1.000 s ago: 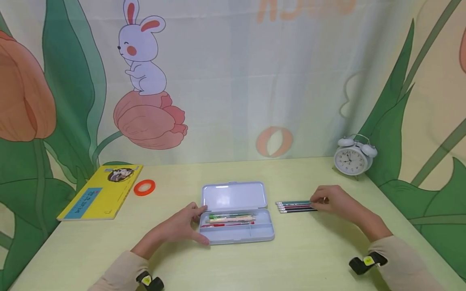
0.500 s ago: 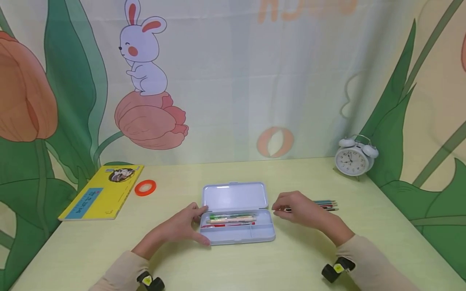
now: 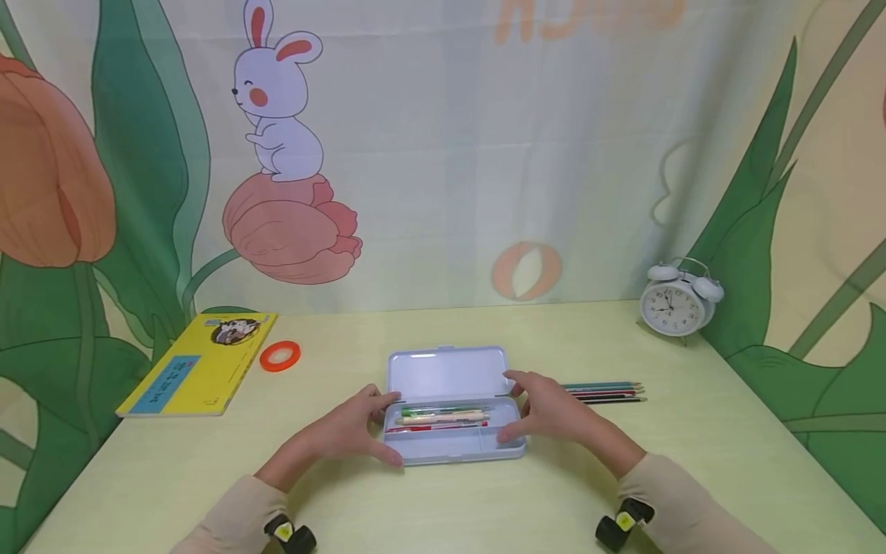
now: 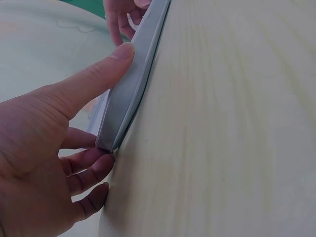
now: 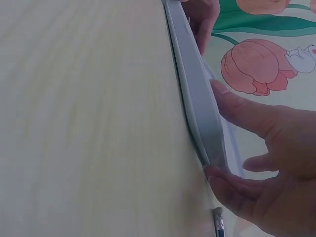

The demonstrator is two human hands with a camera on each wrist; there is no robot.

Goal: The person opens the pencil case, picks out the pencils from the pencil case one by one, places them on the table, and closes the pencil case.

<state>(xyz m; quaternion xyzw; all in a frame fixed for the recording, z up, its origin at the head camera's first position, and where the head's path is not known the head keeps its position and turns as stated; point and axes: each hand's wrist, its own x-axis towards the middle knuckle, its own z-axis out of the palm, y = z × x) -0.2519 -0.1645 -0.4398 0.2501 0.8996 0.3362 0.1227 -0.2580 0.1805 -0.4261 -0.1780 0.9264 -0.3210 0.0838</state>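
Note:
A pale lavender pencil case (image 3: 436, 455) lies on the table with its lid (image 3: 446, 373) raised. Several pens (image 3: 443, 419), green, cream and red, sit in its rear compartment. My left hand (image 3: 353, 431) grips the case's left end; in the left wrist view the thumb lies on the front rim and the fingertips touch the end wall (image 4: 116, 118). At the right end, my right hand (image 3: 554, 412) holds the case between thumb and fingers. Just right of that hand, several pencils (image 3: 605, 392) lie side by side, their left ends hidden behind it.
A yellow book (image 3: 201, 365) lies at the table's left edge, with an orange tape roll (image 3: 280, 356) beside it. At the back right stands a white alarm clock (image 3: 671, 308). A printed curtain (image 3: 415, 154) hangs behind the table.
My right hand has moved left from the pencils to the case's right end and taken hold there. The pencils now lie farther right than one second ago. The left hand has stayed put.

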